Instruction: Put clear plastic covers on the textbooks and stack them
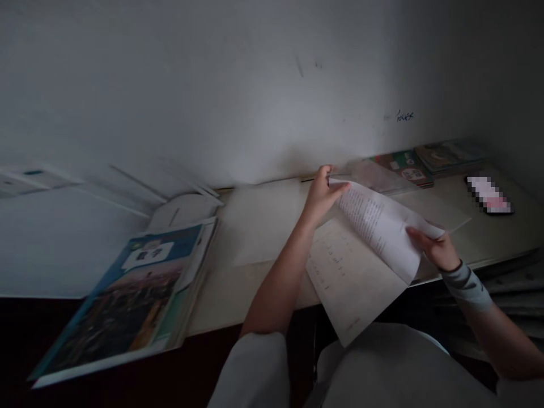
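A printed sheet of paper (374, 218) is held up in front of me, curved between both hands. My left hand (325, 192) is closed on its upper left corner, thumb on top. At the opposite end my right hand (436, 243) pinches the edge, thumb on the near face. Beneath it, a second sheet with handwriting (352, 283) tilts down past the table's front edge; whether a hand also grips it, I cannot tell. A clear plastic sleeve or sheet (382, 177) shows behind the paper.
A stack of books (140, 289) with a city cover overhangs the table (229, 294) at left. A white sheet (263, 221) lies at the middle. More books (403, 167) rest against the wall (255, 96). A phone (488, 195) lies at right.
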Demonstrator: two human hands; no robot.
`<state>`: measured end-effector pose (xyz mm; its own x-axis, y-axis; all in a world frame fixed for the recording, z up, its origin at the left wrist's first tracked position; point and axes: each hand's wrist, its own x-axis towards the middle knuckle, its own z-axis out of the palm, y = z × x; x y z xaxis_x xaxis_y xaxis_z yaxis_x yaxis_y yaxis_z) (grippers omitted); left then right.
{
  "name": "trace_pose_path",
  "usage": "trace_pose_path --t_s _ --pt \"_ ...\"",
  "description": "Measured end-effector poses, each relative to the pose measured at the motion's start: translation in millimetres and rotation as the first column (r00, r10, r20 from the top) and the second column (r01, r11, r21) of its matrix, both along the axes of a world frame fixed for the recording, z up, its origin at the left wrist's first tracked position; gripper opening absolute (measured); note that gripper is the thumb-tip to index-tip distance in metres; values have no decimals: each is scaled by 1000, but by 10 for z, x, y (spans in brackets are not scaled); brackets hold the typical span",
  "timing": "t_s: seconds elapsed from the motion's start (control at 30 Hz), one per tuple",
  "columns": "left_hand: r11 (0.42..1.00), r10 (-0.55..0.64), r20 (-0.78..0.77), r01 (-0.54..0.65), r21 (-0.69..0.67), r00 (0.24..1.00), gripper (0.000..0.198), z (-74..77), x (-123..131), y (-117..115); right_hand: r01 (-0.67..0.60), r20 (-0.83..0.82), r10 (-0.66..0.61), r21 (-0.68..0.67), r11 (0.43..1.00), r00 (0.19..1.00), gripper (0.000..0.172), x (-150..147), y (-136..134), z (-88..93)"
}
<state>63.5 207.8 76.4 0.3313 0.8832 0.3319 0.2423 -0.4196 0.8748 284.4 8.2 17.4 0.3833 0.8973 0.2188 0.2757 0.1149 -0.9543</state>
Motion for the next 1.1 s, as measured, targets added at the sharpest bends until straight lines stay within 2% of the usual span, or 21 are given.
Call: trace_pose_path --t_s 0.07,0.17,0.27,0.33,0.43,0.53,0.63,0.73,0.83,1.0,1.1 --pt "985 128 -13 -126 121 992 42 37 32 -19 -46 -30 46 -20 999 998 27 40 66 -7" --pt "949 271 40 -274 158 962 23 36 73 -22 -73 -70 71 -21 997 995 25 54 160 6" --pt "943 286 111 -301 143 952 26 -14 45 17 -7 -88 8 10 1000 996 24 34 223 24" --pt "965 220 165 -240 111 961 28 -58 0 58 72 -94 -69 33 997 993 23 10 240 14" --pt "1000 14 231 -15 2 973 26 -116 -87 130 195 -96 -188 65 979 977 23 -15 242 -24" --pt "977 -156 218 182 -109 963 26 -132 -200 187 266 -108 -257 80 961 960 26 12 245 -39" --pt "953 -206 155 234 -193 966 26 -102 -327 182 245 -102 -238 57 968 966 28 96 280 -15" --pt "938 -188 149 223 -266 971 28 -81 -416 95 225 -96 -219 58 973 971 29 195 355 28" --pt "938 -131 165 177 -300 977 34 -115 -416 -31 225 -49 -222 60 973 974 30 267 452 86" --pt "969 106 188 -58 -241 976 42 -221 -273 -204 186 41 -191 90 978 981 36 286 570 200" --pt "971 192 217 -153 -183 957 48 -232 -206 -274 179 53 -184 98 979 981 35 285 594 215"
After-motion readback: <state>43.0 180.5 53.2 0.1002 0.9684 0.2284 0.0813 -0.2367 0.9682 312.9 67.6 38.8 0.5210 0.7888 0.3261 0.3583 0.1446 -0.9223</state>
